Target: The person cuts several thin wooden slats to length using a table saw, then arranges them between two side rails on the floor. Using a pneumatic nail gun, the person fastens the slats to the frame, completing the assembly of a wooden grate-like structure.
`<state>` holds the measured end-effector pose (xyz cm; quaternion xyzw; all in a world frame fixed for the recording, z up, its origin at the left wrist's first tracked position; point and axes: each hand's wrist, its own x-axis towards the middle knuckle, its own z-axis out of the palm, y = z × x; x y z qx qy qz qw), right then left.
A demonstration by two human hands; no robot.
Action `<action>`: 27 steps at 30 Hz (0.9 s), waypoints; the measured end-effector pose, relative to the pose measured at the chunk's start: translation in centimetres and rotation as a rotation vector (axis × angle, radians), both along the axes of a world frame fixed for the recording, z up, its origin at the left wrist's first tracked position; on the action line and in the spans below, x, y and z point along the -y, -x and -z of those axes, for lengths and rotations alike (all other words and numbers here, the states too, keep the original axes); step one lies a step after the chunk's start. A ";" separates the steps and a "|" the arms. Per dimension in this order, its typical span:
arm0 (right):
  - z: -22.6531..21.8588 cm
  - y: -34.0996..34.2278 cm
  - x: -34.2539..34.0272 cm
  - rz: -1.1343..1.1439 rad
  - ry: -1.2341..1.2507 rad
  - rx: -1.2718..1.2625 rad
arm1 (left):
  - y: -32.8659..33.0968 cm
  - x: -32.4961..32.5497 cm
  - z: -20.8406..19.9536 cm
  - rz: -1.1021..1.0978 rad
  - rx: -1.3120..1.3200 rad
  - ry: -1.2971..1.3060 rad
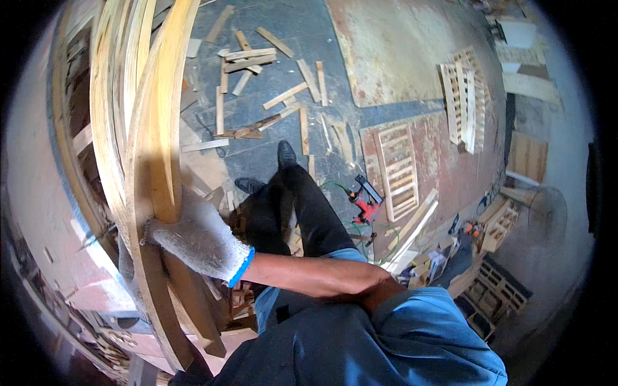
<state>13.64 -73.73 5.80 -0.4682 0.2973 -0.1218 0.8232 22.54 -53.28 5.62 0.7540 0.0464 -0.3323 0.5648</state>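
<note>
Several long wooden planks (109,122) rise along the left side of the view, close to me, bundled side by side. My right hand (199,238), in a grey work glove with a blue cuff, reaches across my body. Its fingers are closed round one of the planks, and the fingertips are partly hidden by the wood. Behind the planks' outer side a strip of grey glove shows, which looks like my left hand (125,264). It lies against the planks; its fingers are hidden.
Short wood offcuts (251,61) lie scattered on the floor ahead of my shoes (286,154). To the right are a red nail gun (367,209) with a green hose, a slatted wooden frame (399,170) and stacked slatted frames (460,103). A fan (547,215) stands farther right.
</note>
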 end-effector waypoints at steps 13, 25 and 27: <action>6.1 6.8 3.9 0.252 0.011 -0.224 | 3.1 7.2 6.3 0.263 -0.124 -0.060; 12.4 12.1 6.3 0.378 0.164 -0.226 | 7.4 13.8 11.1 0.552 -0.070 -0.268; 15.0 13.5 7.4 0.485 -0.145 -0.159 | 9.0 16.0 13.4 0.428 -0.299 -0.098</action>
